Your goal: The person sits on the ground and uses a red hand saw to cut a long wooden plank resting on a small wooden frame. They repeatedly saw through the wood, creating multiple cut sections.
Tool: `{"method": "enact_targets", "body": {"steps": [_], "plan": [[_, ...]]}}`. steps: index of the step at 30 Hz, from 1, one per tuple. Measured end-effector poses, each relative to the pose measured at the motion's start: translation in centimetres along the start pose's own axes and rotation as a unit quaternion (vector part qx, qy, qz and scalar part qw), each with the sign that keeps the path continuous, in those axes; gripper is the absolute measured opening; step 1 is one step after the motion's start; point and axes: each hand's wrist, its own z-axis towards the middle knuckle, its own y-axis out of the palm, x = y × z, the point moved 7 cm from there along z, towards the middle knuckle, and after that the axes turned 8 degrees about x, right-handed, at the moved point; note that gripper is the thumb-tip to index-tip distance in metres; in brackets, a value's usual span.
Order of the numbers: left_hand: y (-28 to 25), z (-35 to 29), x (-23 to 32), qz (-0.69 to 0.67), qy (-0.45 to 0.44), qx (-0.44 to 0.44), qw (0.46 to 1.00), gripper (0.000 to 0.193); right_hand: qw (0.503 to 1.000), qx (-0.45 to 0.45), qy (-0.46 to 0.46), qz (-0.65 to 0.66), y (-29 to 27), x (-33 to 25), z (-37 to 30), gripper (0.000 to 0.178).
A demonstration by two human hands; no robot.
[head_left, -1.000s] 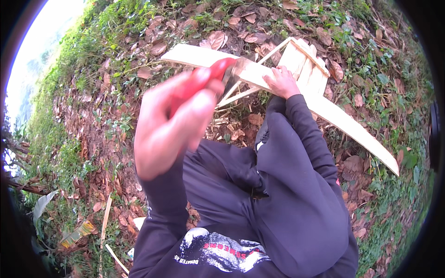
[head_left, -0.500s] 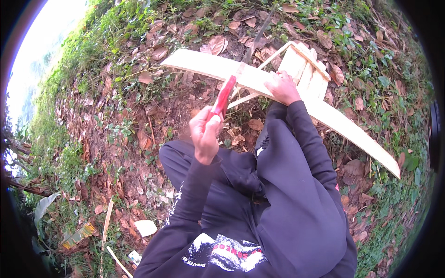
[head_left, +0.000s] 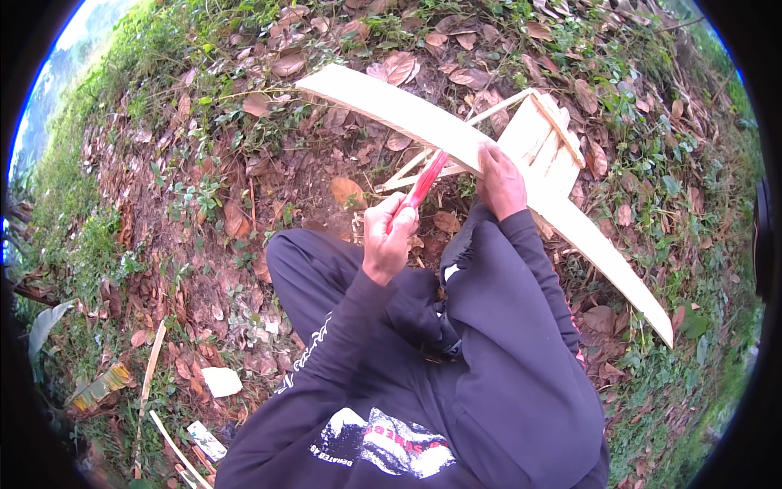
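Observation:
My left hand (head_left: 389, 236) is closed around the red handle of a tool (head_left: 423, 186), whose far end reaches the long pale wooden plank (head_left: 391, 110). The plank runs from upper left down to the lower right across leaf-covered ground. My right hand (head_left: 500, 181) presses flat on the plank beside the tool's tip. Several thin wooden slats (head_left: 544, 134) lie joined together just behind my right hand. My dark-sleeved arms and dark trousers fill the lower middle.
Dry brown leaves and green weeds cover the sloping ground all around. Thin sticks (head_left: 151, 371), a white scrap (head_left: 221, 381) and a yellowish wrapper (head_left: 102, 385) lie at the lower left.
My left hand, raised close to the camera a second ago, has swung down and forward with the red tool to the plank. My right hand has stayed on the plank.

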Motion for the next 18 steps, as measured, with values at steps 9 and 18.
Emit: {"method": "enact_targets", "body": {"steps": [9, 18], "plan": [[-1.0, -1.0, -0.7, 0.065, -0.008, 0.0, 0.998, 0.023, 1.0, -0.015, -0.002, 0.004, 1.0, 0.5, 0.5, 0.048], [-3.7, -6.1, 1.8, 0.153, 0.02, 0.004, 0.988, 0.025, 0.999, -0.023, -0.021, 0.009, 0.7, 0.5, 0.5, 0.054]]}}
